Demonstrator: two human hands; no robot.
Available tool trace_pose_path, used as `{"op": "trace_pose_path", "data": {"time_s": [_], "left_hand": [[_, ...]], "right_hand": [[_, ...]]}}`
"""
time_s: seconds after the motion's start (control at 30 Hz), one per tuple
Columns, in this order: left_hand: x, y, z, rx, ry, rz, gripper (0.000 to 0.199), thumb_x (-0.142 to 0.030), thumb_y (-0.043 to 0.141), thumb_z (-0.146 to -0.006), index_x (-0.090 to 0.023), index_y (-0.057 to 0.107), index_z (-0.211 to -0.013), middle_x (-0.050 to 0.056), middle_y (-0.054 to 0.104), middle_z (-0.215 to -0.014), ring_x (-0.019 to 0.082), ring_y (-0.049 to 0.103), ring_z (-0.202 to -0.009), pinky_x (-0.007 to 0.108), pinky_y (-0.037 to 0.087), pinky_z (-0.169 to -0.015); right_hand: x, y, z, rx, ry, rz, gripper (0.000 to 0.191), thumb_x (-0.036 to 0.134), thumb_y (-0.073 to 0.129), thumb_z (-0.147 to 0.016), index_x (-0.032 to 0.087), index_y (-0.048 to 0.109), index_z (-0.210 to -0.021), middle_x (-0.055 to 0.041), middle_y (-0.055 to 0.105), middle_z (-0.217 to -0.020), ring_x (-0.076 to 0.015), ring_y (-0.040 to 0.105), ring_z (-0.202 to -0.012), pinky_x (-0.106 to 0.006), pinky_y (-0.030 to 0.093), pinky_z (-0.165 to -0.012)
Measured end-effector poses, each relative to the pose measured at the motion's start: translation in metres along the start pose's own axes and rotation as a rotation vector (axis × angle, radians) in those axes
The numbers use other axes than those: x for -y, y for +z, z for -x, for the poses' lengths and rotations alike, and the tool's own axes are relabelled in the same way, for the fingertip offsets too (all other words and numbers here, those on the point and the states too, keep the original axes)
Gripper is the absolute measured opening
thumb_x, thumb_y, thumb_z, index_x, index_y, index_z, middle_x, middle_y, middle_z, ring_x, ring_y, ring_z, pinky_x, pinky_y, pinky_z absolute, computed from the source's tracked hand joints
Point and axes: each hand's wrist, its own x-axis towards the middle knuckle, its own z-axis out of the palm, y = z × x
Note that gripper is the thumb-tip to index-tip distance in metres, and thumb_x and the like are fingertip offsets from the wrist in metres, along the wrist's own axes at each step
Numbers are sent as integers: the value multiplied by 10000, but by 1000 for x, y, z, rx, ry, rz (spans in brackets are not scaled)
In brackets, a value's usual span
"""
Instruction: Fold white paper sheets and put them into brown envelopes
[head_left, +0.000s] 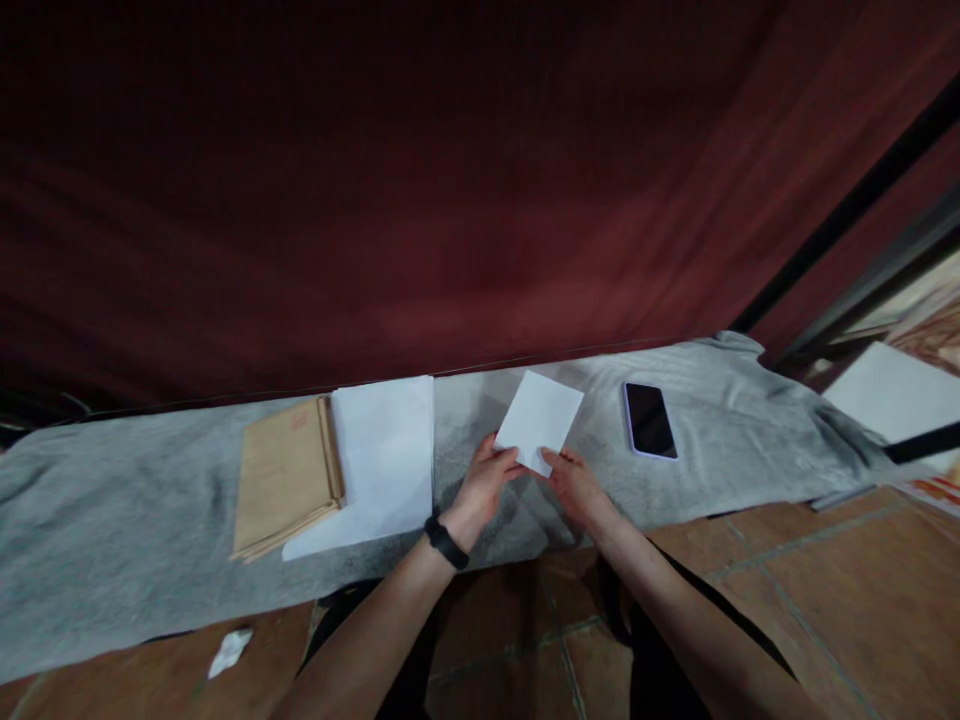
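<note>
A small white rectangle of paper (541,415), perhaps a folded sheet, is held tilted above the grey cloth. My left hand (487,478) grips its lower left corner, thumb on top and fingers beneath. At the lower right corner, my right hand (576,486) pinches it the same way. Left of my hands lies a stack of white paper sheets (386,455). A pile of brown envelopes (285,465) partly covers the sheets' left side. To the right rests a phone (650,420) with a dark screen and a lilac edge.
The grey cloth (150,510) covers a long, narrow surface. Behind it hangs a dark red curtain (420,230). A crumpled white tissue (230,652) lies on the tiled floor (847,590). Dark bars (855,200) and a white panel (900,390) stand at the right.
</note>
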Motion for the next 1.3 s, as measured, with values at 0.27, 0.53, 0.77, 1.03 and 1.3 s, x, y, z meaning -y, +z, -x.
{"op": "trace_pose_path", "data": {"time_s": [0.27, 0.53, 0.77, 1.03, 1.3], "left_hand": [[-1, -33, -22, -80, 126, -574, 490, -90, 550, -815, -179, 519, -1296, -24, 637, -755, 151, 635, -670, 275, 527, -667], [4, -39, -34, -171, 360, -993, 645, -53, 501, -846, -194, 400, -1468, 53, 687, -1033, 177, 669, -891, 318, 544, -841], [4, -25, -17, -231, 405, -1247, 649, -40, 458, -882, -222, 371, -1499, 122, 546, -1386, 224, 627, -1169, 350, 539, -970], [1, -14, -1, -237, 505, -1625, 600, 28, 366, -879, -205, 505, -1414, 133, 548, -1398, 249, 655, -1083, 402, 543, -942], [40, 14, 23, -61, 674, -1664, 561, -415, 374, -1024, -116, 393, -1498, 145, 358, -1605, 288, 257, -1516, 491, 269, -1224]], "right_hand": [[13, -52, -21, -208, 19, 143, 343, 490, 719, -721, 215, 656, -915, -61, 755, -863, -249, 716, -760, -318, 552, -543], [4, -55, -21, -174, -218, 952, 215, 333, 521, -901, 254, 664, -1041, -47, 758, -869, -252, 718, -809, -357, 527, -702], [13, -49, -15, -96, -156, 1280, 258, 261, 518, -959, 224, 609, -1198, -51, 767, -966, -227, 727, -828, -311, 489, -722], [14, -50, -15, -76, -122, 1389, 288, 264, 518, -963, 210, 599, -1234, -56, 750, -1002, -229, 711, -897, -328, 478, -799], [-1, -39, -17, -21, -480, 1321, 428, 355, 363, -1021, 150, 578, -1328, -154, 633, -1305, -267, 588, -1215, -419, 473, -1012]]}}
